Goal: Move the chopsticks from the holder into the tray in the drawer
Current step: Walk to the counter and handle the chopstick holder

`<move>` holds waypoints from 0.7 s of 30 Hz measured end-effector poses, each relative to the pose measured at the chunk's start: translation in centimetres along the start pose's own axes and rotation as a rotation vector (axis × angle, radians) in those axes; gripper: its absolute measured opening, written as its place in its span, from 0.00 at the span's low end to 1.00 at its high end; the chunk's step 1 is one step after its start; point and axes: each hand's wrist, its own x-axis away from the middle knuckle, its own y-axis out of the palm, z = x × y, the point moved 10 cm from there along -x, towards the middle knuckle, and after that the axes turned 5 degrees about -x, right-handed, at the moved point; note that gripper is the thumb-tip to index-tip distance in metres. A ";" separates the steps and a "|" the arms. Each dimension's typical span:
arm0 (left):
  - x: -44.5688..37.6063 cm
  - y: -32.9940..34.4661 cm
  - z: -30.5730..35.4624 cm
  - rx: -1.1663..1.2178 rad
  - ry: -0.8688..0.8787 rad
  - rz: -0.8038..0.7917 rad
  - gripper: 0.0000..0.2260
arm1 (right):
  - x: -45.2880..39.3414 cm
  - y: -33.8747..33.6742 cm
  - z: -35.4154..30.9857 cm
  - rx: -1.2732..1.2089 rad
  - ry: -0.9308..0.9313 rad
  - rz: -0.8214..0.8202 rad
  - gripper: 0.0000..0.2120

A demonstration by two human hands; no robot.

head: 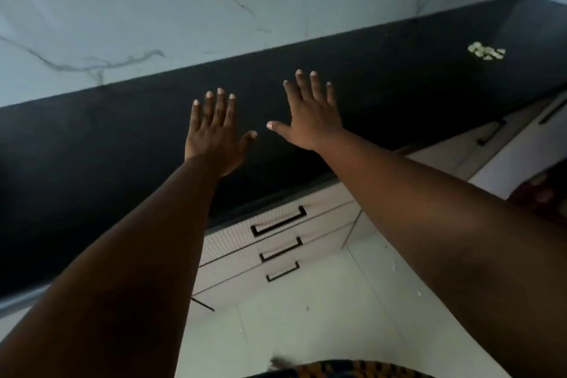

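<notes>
The countertop [122,144] under my arms looked like polished black stone, faintly glossy. The wall [153,9] behind was smooth, grey-veined white marble. The drawer fronts [233,242] were pale, matt and finely ribbed, with matt black metal handles [278,221].

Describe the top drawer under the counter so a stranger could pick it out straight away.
Start at the long black countertop that runs below the marble wall. Under its front edge, between the two outstretched arms, is a stack of three pale drawers with black bar handles. The top drawer sits right against the counter's edge; it has a ribbed front and the longest-looking handle of the three, and it is shut.
</notes>
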 end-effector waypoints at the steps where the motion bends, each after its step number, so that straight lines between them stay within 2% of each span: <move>1: 0.7 0.6 0.8 -0.015 0.003 -0.013 0.36 | 1.1 0.6 0.6 0.017 0.011 -0.010 0.44; 7: 5.9 3.3 6.6 0.038 0.023 -0.034 0.35 | 9.2 4.7 4.8 -0.017 0.050 -0.048 0.43; 12: 13.5 5.1 13.9 0.113 0.104 -0.039 0.32 | 19.4 8.1 9.3 -0.090 0.105 -0.119 0.42; 15: 19.9 7.9 20.9 0.142 0.222 -0.151 0.32 | 28.2 10.4 13.4 -0.114 0.176 -0.192 0.42; 21: 32.1 12.7 35.1 0.129 0.474 -0.485 0.36 | 48.2 14.1 21.7 -0.161 0.399 -0.329 0.44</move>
